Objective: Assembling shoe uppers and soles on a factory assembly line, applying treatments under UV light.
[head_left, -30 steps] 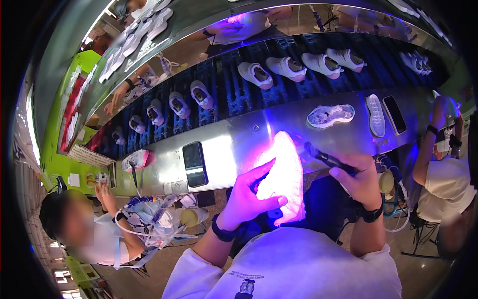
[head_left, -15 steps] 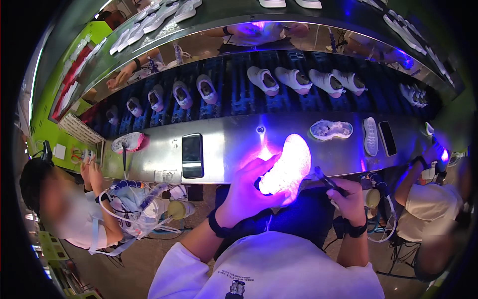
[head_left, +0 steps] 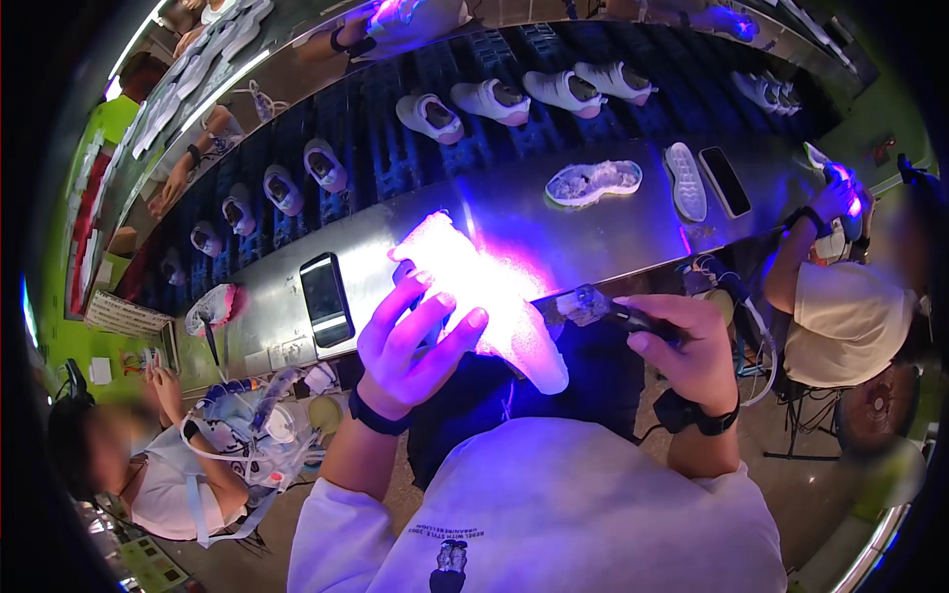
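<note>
A white shoe (head_left: 526, 348), glaring under violet light, lies tilted across the bench's near edge. My left hand (head_left: 410, 341) grips it from the left, fingers bent over its side; the glare hides much of its surface. My right hand (head_left: 682, 346) is closed round the dark handle of a small brush (head_left: 585, 304). The brush's pale, clumped head points left and sits close beside the shoe's lower end; I cannot tell whether they touch. Farther right on the bench are a sole with a whitish coating (head_left: 593, 184) and a plain white sole (head_left: 685, 182).
Beyond the metal bench (head_left: 395, 232), a dark conveyor (head_left: 371, 119) carries several shoes. A black phone (head_left: 326, 299) lies left, another phone (head_left: 725, 182) right. A pink-white shoe part (head_left: 211, 309) lies far left. Seated co-workers flank me; the right one's hands hold something under violet light.
The shoe has swung from upright to slanting, its lower end now toward the lower right. My left hand has moved left, and the brush has come closer to the shoe. The view has turned.
</note>
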